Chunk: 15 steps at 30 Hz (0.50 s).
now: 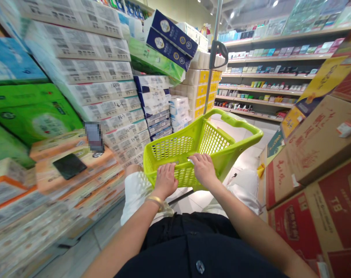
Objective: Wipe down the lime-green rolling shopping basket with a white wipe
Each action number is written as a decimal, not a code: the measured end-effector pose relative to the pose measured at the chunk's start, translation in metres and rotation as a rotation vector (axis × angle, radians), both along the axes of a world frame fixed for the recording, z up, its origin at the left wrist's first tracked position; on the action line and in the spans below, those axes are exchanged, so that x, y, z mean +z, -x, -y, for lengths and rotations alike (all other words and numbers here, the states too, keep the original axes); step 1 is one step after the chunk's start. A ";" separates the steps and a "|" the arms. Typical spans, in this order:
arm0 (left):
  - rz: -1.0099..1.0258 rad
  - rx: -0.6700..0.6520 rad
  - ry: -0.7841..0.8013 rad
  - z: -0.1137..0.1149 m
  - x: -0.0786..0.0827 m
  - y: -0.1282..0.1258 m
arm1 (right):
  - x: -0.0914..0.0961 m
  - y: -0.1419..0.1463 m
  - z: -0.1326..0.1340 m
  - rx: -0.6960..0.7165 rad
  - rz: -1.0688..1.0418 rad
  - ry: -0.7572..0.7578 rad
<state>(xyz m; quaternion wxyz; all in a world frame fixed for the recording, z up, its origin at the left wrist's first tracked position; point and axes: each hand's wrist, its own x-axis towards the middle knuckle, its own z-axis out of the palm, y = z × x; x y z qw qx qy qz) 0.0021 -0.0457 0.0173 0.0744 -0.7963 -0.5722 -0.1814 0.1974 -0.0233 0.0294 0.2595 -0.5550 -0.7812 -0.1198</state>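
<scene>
Head view: a lime-green perforated plastic shopping basket (186,176) sits between the knees (134,168), probably light, stiff and slightly slick; its arched green handle (242,123) looks the surest hold. The left hand (166,180) and right hand (204,170) grasp its near rim (183,166), fingers curled over.

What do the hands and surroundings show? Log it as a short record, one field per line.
Left hand: fingers over the near rim of a lime-green perforated plastic basket
Right hand: on the same rim
Left wrist: gold-coloured bracelet
Left side: dark, flat rectangular object lying on orange-and-white packs
Right side: stacked brown and red cardboard cartons
Background: pale, stocked shelves
Unclear: pixelated rectangular patch near the dark object
</scene>
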 end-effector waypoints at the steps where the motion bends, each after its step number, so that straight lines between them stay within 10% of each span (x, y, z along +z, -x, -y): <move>1: 0.001 0.002 0.001 0.000 0.000 -0.001 | 0.002 -0.010 -0.001 -0.044 -0.009 -0.007; 7: 0.004 0.014 0.003 0.001 0.000 -0.006 | 0.008 -0.023 -0.002 -0.207 -0.069 -0.051; 15: -0.006 0.008 0.010 0.000 0.000 -0.004 | -0.005 0.038 0.006 -0.003 -0.041 0.044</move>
